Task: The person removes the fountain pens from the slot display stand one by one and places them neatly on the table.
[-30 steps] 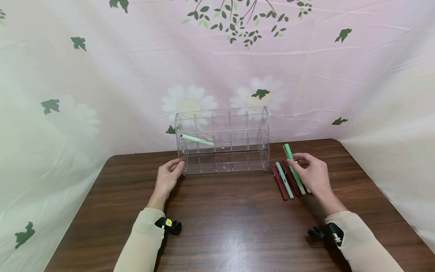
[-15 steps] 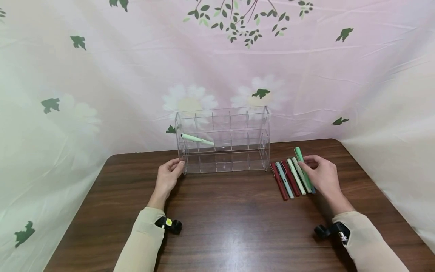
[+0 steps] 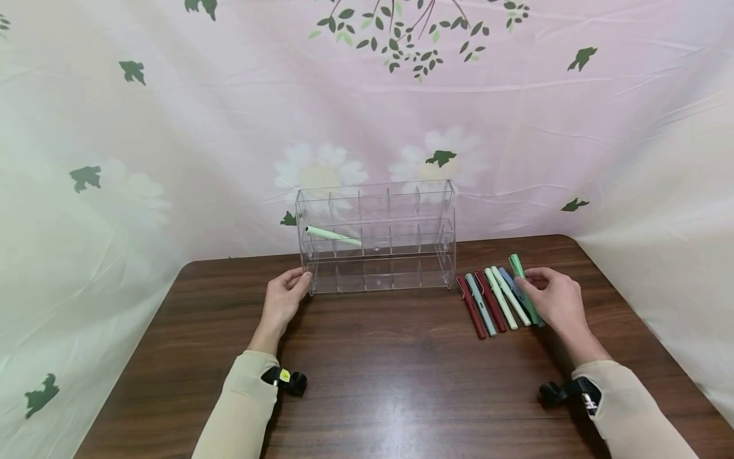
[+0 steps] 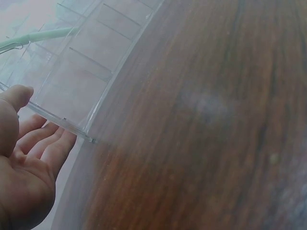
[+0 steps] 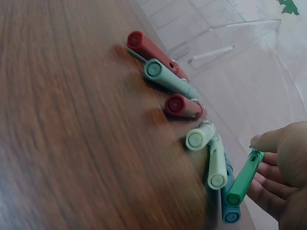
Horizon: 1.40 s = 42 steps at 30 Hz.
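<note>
My left hand (image 3: 283, 298) grips the lower left end of a clear acrylic pen organizer (image 3: 378, 282), the thumb in front and the fingers behind its side wall in the left wrist view. One pale green pen (image 3: 332, 235) leans at a slant in its middle tier. To the right, my right hand (image 3: 556, 299) pinches a bright green pen (image 3: 515, 262) over the right end of a row of pens. Beneath it lies a blue pen (image 5: 231, 214), partly covered. Two pale green pens (image 3: 501, 298), a dark red pen (image 3: 491, 303), a grey-blue pen (image 3: 480, 305) and another red pen (image 3: 471, 308) lie alongside.
Everything stands on a dark wooden table (image 3: 378, 363). A pale cloth backdrop (image 3: 367, 115) with printed leaves and daisies hangs close behind the organizer and along both sides.
My right hand has moved right across the row with the bright green pen, uncovering the pale green pens and then the blue one. The left hand and organizer have stayed put.
</note>
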Available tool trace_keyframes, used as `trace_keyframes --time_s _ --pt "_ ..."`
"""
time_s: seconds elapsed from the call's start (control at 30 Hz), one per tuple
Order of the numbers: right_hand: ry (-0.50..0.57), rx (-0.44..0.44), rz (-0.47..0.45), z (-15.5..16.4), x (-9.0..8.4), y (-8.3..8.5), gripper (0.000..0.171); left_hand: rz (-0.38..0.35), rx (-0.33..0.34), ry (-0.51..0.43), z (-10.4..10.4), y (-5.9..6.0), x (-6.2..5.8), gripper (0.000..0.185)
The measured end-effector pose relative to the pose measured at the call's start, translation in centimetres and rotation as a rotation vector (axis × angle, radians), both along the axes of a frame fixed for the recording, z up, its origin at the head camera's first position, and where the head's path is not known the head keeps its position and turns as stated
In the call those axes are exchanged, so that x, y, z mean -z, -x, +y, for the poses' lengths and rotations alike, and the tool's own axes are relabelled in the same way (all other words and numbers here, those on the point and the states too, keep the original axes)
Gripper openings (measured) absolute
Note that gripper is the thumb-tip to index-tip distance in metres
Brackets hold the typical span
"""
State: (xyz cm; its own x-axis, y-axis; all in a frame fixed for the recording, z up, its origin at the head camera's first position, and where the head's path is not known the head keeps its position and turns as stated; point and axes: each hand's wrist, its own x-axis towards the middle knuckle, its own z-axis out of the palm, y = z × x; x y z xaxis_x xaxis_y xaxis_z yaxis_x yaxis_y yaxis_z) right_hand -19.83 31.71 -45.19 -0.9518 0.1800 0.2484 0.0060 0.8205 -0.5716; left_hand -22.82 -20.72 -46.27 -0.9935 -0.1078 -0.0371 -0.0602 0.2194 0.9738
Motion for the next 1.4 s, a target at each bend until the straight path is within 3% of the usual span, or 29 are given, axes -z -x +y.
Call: trace_keyframes --time_s 0.27,0.43,0.6,0.93,1.4 --pt "-0.016 0.001 -0.003 1.2 -0.7 0.0 0.04 0.006 0.001 -0.003 -0.1 0.0 0.1 0.047" --pt "-0.045 -0.013 -0.07 2.0 -0.9 0.3 0.043 -0.001 -0.002 -0.006 -0.1 0.0 0.0 0.048" --pt "-0.072 -0.02 -0.127 2.4 -0.2 0.9 0.042 0.003 -0.003 -0.002 -0.2 0.0 0.1 0.047" --pt "-0.107 -0.061 -0.136 2.2 0.9 1.9 0.039 -0.003 -0.004 0.0 -0.3 -0.1 0.2 0.047" --pt "-0.079 -0.057 -0.195 1.9 0.2 1.1 0.039 -0.008 0.001 0.0 -0.1 0.0 0.1 0.047"
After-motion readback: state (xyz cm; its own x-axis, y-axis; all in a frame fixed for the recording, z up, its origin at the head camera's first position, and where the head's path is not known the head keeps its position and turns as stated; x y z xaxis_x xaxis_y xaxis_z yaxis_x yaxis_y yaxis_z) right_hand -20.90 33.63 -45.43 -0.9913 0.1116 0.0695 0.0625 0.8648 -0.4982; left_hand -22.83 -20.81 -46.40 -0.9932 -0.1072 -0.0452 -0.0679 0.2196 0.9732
